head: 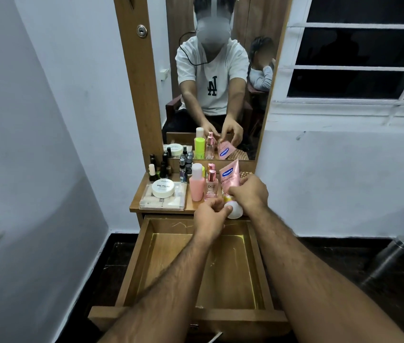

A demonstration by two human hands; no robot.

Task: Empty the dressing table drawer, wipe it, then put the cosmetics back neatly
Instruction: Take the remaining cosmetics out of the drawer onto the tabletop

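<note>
The wooden drawer (pixel 131 263) is pulled out below the dressing table top and holds nothing. My right hand (pixel 250 193) grips a pink tube (pixel 230 175) with a white cap (pixel 235 211), held over the drawer's back edge. My left hand (pixel 209 215) pinches the tube near its cap. On the table top stand a pink bottle (pixel 196 185), a pink perfume bottle (pixel 210 186), a white nail polish jar (pixel 163 188) on a clear box (pixel 146 203), and several small dark bottles (pixel 161 168).
A mirror (pixel 210 78) behind the table top reflects a seated person in a white shirt and a second person behind. A wall stands close on the left, a barred window (pixel 359 60) on the right. A metal post (pixel 389 258) leans on the dark floor.
</note>
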